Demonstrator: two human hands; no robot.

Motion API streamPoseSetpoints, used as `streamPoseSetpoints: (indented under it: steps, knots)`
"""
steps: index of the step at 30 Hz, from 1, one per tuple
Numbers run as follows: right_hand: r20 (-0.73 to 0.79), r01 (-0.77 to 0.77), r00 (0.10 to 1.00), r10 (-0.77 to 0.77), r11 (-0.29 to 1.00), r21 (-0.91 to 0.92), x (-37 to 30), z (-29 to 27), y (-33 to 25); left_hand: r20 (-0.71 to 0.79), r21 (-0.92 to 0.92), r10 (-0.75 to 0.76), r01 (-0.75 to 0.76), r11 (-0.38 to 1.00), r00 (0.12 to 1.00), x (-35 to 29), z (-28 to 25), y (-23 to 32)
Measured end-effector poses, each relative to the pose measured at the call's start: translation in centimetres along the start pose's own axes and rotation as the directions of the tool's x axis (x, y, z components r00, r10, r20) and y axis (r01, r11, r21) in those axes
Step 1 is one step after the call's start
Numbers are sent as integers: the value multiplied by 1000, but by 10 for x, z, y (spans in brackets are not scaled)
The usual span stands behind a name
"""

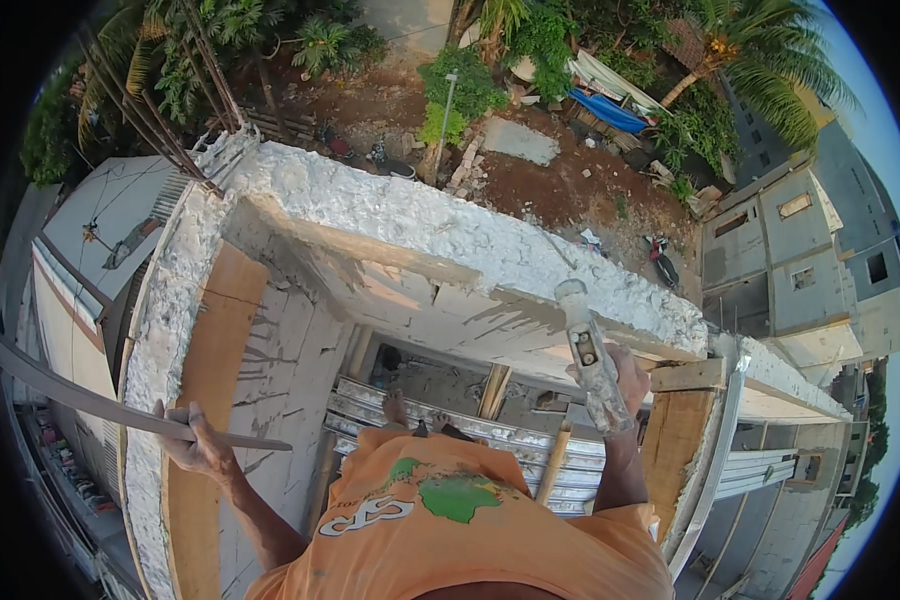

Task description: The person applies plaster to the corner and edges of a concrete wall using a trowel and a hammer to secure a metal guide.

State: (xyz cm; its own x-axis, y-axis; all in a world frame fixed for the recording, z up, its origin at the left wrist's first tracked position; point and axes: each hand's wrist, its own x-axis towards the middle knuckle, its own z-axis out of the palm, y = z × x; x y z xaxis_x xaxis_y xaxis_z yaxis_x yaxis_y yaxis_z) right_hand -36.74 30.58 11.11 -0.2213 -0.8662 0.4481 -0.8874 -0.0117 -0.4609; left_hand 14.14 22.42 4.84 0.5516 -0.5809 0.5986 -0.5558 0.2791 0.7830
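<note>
Head view, looking steeply down from a height: a rough white concrete wall top is taken as the landmark, running from upper left to right across the middle. At the lower left of that wall, the left hand is closed around a long, thin dark bar, which is seen stretching away to the left rim and ending just right of the fist. At the wall's right end, just below its top edge, the right hand is clamped on the lower part of a mortar-caked spirit level, which is held upright and slightly tilted, its upper end lying against the wall's inner face. A plastered inner face and a brown board are seen below the wall's left arm. Further below the wall, a corrugated metal platform is seen, with bare feet on it and wooden props rising between platform and wall. A wooden form board stands below the wall's right end. The person's orange shirt hides much of the platform. Beyond the wall, far below, red earth, rubble, a blue tarpaulin, palms and two parked motorbikes are visible; grey buildings lie beyond its right end.
</note>
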Motion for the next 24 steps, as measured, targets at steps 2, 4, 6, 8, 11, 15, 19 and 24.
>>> streamPoseSetpoints:
  steps: [2,4,6,8,11,15,19,24]
  knots:
    - [-120,-22,993,11,995,-92,0,-23,29,40,21,74,-74,997,996,-5,26,6]
    - [-167,-105,984,59,954,-282,0,-45,51,97,12,143,-144,989,985,-3,49,13]
    - [-148,-169,981,124,922,-348,2,-52,67,94,-82,72,-65,995,993,-8,62,26]
    - [-151,-159,983,106,899,-409,7,-52,78,62,-145,-4,13,989,998,-10,68,26]
    - [-137,-166,984,112,850,-500,15,-56,90,80,-119,84,-74,990,993,-11,79,20]
    - [-67,-130,991,112,799,-587,24,-60,99,90,-166,92,-76,983,992,-8,101,21]
    - [-7,-127,989,150,808,-575,28,-66,105,110,-220,76,-50,974,991,-7,132,17]
    - [68,-53,992,106,839,-541,34,-74,95,144,-247,78,-41,968,986,-3,168,4]
